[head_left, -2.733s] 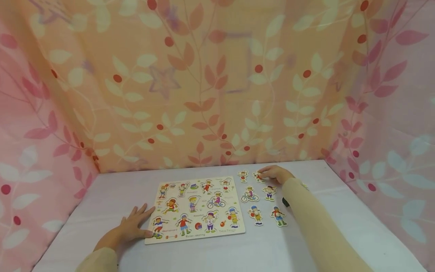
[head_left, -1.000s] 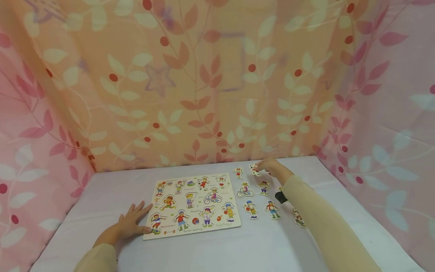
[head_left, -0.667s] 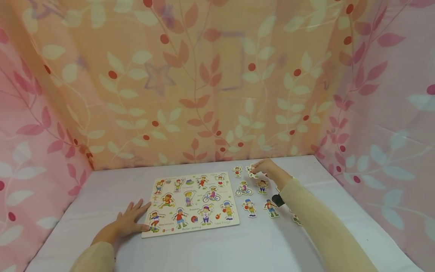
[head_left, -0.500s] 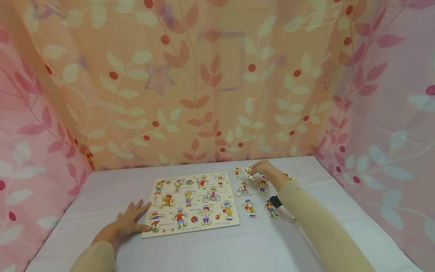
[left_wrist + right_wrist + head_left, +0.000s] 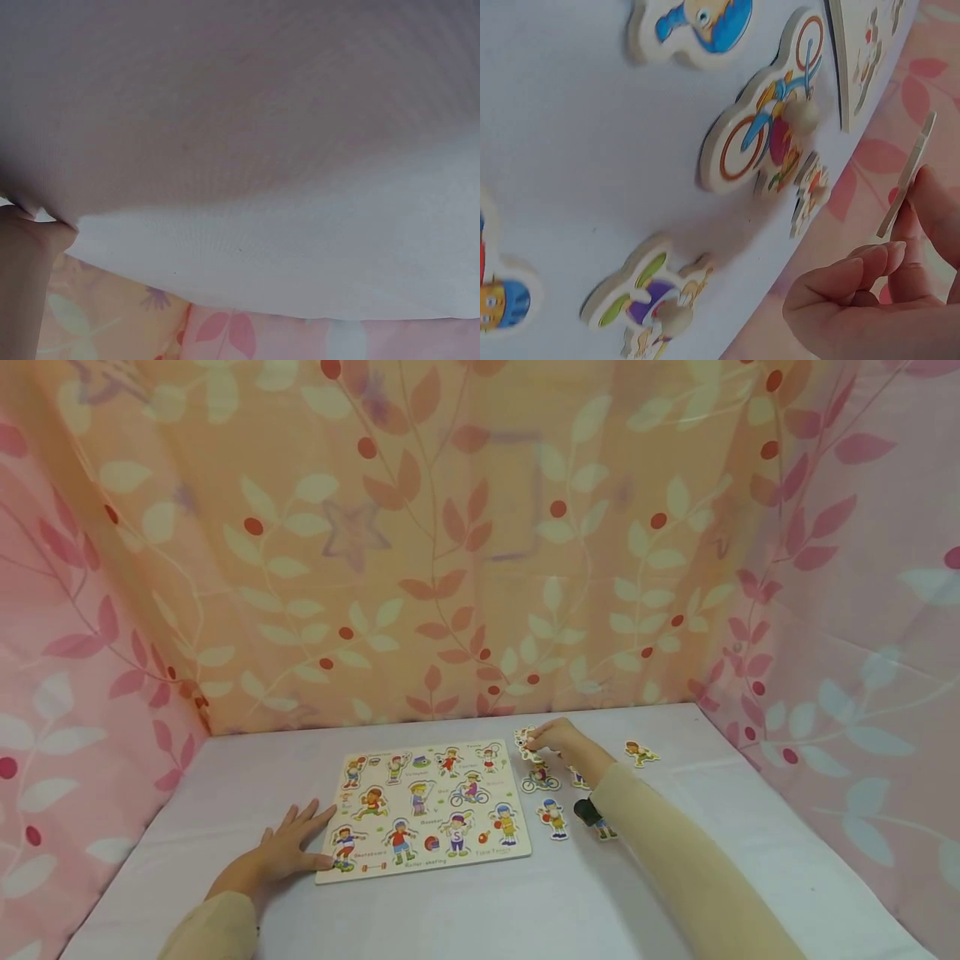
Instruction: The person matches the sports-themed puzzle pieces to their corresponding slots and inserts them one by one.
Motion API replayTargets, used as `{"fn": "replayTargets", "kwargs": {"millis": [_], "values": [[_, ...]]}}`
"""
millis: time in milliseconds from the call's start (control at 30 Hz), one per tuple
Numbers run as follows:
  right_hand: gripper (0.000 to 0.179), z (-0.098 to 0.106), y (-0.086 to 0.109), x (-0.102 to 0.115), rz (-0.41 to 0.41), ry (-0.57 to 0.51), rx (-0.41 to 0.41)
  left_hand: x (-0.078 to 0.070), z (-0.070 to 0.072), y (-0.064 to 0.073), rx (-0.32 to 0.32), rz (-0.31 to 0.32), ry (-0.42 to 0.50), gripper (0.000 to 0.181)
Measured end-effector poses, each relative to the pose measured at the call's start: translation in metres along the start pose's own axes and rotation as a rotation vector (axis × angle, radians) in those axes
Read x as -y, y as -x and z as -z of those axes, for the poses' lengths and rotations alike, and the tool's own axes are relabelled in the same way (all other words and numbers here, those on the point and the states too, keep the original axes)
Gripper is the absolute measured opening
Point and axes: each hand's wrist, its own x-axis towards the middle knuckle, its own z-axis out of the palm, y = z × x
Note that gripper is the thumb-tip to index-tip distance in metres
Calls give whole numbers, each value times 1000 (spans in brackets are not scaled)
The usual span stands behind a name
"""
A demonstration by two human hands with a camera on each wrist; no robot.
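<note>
In the head view my left hand (image 5: 288,847) lies with fingers spread against the left edge of a wooden peg puzzle board (image 5: 400,797) printed with children doing sports. My right hand (image 5: 566,746) pinches a footballer puzzle piece (image 5: 522,745) right of the board's far corner. The right wrist view shows that piece edge-on (image 5: 909,176) between thumb and finger, raised off the table. Below it lie a small tennis piece (image 5: 808,191), a cyclist piece (image 5: 778,146) with a round knob, and a baseball piece (image 5: 656,300). The held piece covers the tennis piece in the head view.
More pieces lie right of the board: a table-tennis player (image 5: 553,820), a roller skater (image 5: 606,832) partly under the right wrist's black camera (image 5: 588,812), and a runner (image 5: 641,753) farther right. Patterned curtains (image 5: 450,568) enclose the white table (image 5: 420,918).
My right hand has picked up the footballer piece and carried it left, over the tennis piece. The runner piece has come into view behind the arm. My left hand stays at the board.
</note>
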Motion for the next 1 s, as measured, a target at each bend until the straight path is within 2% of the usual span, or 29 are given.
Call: {"fn": "replayTargets", "kwargs": {"millis": [333,600,1000], "values": [[20,-23,-3,4,-20,-40,-10,-2,0,0,-2,-2,0,101],[19,-35,-5,5,29,0,-13,2,-2,-3,7,27,8,103],[24,-55,6,13,37,-107,31,2,-2,-2,-15,-4,-1,100]]}}
